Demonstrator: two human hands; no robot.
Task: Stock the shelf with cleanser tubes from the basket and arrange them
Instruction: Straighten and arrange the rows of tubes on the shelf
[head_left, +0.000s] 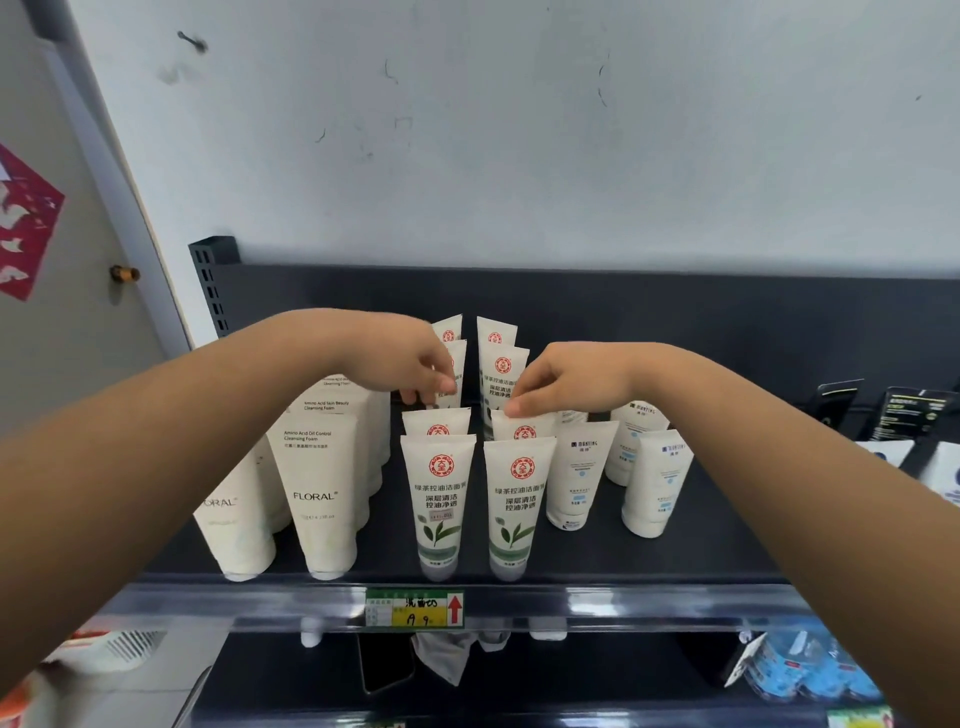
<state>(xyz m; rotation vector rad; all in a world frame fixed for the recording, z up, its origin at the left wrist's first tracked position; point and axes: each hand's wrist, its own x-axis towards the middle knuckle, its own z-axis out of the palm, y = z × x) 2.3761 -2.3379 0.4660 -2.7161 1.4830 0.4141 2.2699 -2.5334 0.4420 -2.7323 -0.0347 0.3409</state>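
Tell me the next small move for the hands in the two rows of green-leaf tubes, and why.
Probably settle the right row's second tube squarely behind the front tube and let go. The right hand pinches its top edge, and it already stands upright close behind the front one. The left hand grips the left row's third tube.
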